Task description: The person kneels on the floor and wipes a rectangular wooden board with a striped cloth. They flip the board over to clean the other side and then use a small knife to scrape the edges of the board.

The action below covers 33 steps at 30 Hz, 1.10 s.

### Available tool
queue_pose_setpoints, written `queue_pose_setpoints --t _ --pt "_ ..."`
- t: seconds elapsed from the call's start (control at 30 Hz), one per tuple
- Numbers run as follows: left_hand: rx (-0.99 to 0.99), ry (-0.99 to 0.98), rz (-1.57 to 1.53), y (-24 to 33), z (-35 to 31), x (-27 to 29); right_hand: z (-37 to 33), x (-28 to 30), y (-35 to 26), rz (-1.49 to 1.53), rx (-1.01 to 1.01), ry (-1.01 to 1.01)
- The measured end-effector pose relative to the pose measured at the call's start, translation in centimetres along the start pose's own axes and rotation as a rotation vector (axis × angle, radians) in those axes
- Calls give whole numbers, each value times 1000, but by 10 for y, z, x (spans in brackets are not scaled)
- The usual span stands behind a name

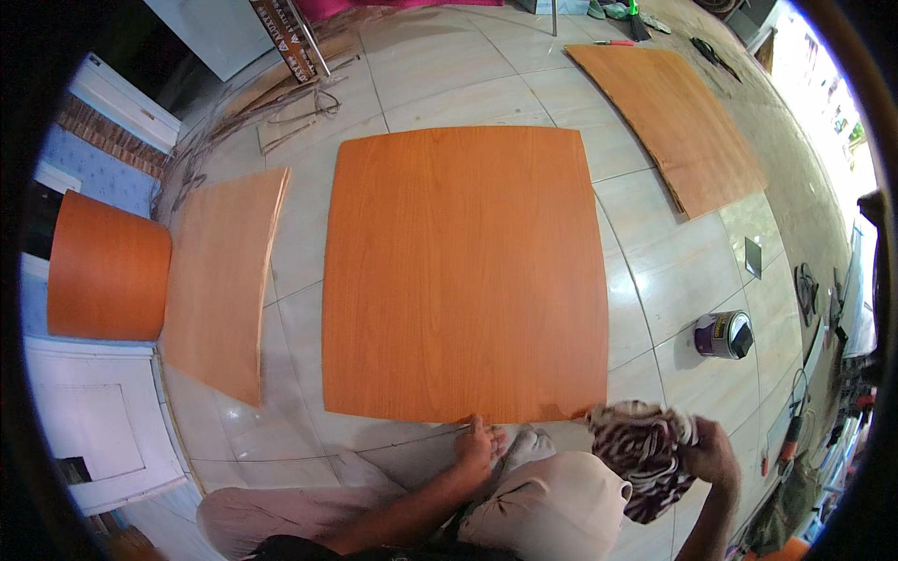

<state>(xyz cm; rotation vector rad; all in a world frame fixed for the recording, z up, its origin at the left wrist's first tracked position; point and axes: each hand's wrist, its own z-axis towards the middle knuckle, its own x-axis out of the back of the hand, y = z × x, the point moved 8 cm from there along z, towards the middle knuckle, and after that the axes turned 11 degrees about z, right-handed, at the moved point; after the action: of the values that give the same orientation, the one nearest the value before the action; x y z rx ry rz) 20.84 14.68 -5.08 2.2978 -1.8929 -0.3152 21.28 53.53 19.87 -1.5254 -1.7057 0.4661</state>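
A large orange-brown wood-grain panel (458, 271) lies flat on the floor in front of my crossed legs. My left hand (480, 443) is at its near edge, thumb over the rim and the other fingers curled close by, gripping it there. In my right hand (713, 455), off the panel's near right corner, is a bunched brown-and-white patterned cloth (641, 449). The cloth's left end reaches that corner, where a small darker patch shows on the surface. Part of the fingers is hidden behind the cloth.
A paler board (224, 280) lies to the left, and an orange curved-looking panel (109, 266) leans behind it. Another board (678, 126) rests at the far right. An open-looking tin (722, 335) stands on the right tiles. Tools and clutter line the right rim.
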Motion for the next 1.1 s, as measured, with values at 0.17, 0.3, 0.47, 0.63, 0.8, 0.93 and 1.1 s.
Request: queue_pose_setpoints --t 0.17,0.3,0.47,0.63,0.8,0.93,1.1 --pt "-658 -73 378 86 -89 -62 56 -52 -121 76 438 -6" --pt "-1550 -64 700 204 -138 -116 96 -122 -172 -361 755 128" --pt "-1525 -328 729 249 -66 -114 121 -175 -171 -602 926 18" --pt "-1773 88 1244 236 -63 -72 172 -132 -92 -125 657 247" --pt "-1755 -124 1212 242 -49 -79 246 -125 -44 434 327 264" --pt "-1852 -267 1308 237 -32 -95 291 -146 -113 -60 341 129" --pt "-1973 -85 1194 254 -35 -94 263 -201 -121 -562 466 -273"
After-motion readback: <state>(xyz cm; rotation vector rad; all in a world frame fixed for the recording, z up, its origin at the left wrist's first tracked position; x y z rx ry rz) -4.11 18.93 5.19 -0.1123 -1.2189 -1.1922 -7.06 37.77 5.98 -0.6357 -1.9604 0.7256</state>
